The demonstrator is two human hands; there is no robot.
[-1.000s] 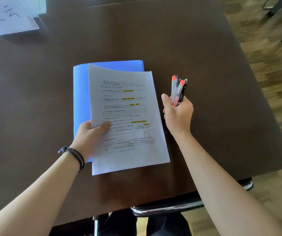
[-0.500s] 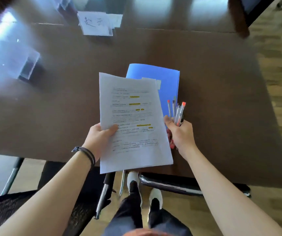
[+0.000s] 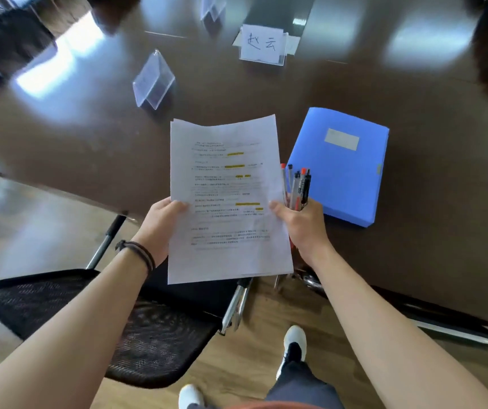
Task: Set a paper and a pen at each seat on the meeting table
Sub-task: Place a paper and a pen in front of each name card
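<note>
Papers (image 3: 228, 202), a thin printed stack with yellow highlights, sit in mid-air above the near edge of the meeting table (image 3: 95, 143), held from both sides. Left hand (image 3: 160, 228) grips the left margin, thumb on top. Right hand (image 3: 301, 222) is doing double duty: its thumb pinches the stack's right margin while the curled fingers clutch a bundle of pens (image 3: 297, 187), tips up, just beside the sheets. A blue file box (image 3: 343, 166) lies flat on the table to the right, apart from the stack. Further in stand a clear acrylic name stand (image 3: 154, 81) and a handwritten name card (image 3: 263, 44). A black mesh chair (image 3: 95, 329) waits below the left arm.

Judging from this, the step is peeling off one sheet for this seat. Best done with the left thumb sliding only the top sheet free while the right keeps the rest pinched, then laying it square before the chair. Watch those pens; a loosened right grip could spill them.
</note>
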